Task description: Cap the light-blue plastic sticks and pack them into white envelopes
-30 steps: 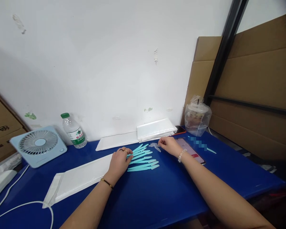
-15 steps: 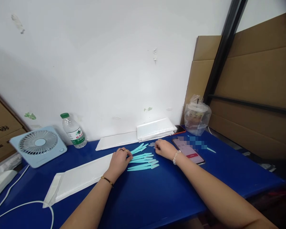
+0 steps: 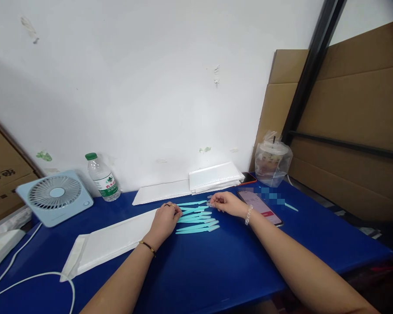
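Note:
Several turquoise eyebrow razors (image 3: 198,227) lie fanned out side by side on the blue table, blades pointing right. My left hand (image 3: 166,219) is closed at their handle ends, thumb and fingers pinching the upper razors. Facing it, my right hand (image 3: 228,204) pinches a small clear blade cap (image 3: 210,204) at the tip of the topmost razor. Whether the cap sits over that blade is too small to tell. A white padded envelope (image 3: 118,237) lies under and left of my left hand.
Behind are more white padded envelopes (image 3: 216,175). A lit phone (image 3: 263,209) lies beside my right wrist, with another phone (image 3: 249,178) behind it. A bagged drink cup (image 3: 272,161) stands back right; a water bottle (image 3: 104,179) and a blue fan (image 3: 57,196) stand left.
The uppermost razors, angled away before, now lie more level, one reaching toward my right hand. My right hand's fingers have come to that razor's tip with the clear cap.

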Demonstrator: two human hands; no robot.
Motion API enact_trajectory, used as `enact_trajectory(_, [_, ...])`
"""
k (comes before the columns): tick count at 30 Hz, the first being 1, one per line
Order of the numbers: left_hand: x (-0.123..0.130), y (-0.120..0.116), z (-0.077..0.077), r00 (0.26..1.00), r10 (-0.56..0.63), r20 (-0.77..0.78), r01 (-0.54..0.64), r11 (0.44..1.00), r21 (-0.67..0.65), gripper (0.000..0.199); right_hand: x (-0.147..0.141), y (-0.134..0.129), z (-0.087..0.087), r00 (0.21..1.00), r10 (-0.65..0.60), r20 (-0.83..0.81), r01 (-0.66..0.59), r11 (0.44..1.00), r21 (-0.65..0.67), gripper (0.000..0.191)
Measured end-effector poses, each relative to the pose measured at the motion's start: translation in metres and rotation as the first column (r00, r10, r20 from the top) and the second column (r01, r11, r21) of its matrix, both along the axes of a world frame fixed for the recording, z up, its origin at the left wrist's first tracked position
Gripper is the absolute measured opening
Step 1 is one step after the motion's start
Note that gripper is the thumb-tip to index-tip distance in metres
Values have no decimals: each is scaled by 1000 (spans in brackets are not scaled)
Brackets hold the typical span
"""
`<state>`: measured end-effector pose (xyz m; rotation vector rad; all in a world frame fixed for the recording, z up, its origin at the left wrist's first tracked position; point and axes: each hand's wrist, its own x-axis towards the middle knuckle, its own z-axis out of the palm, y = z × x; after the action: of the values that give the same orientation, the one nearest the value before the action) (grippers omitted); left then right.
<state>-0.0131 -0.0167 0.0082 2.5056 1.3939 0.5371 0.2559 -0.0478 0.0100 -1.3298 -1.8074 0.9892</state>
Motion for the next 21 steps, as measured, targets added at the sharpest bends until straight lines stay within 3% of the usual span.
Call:
enact_trajectory(11, [5,-5,4,1000,-15,27,15,1000,-3,16,-9,1,-10,997,72,11,-73,997,40,20])
enact_trajectory(17, [5,-8,9,999,-55,-1,55,996,-66,19,-8,-1,-5,992,100,80,-103,994,38,18])
enact_trajectory(19, [4,-6,9,998,-67,-5,66,996,-55,20,-1,0,-2,986,26,167,-45,993,111,17])
enact_trajectory(21, [2,-2,8,999,-34,-10,34,999,-1,23,8,4,-1,956,-132,261,61,963,261,15])
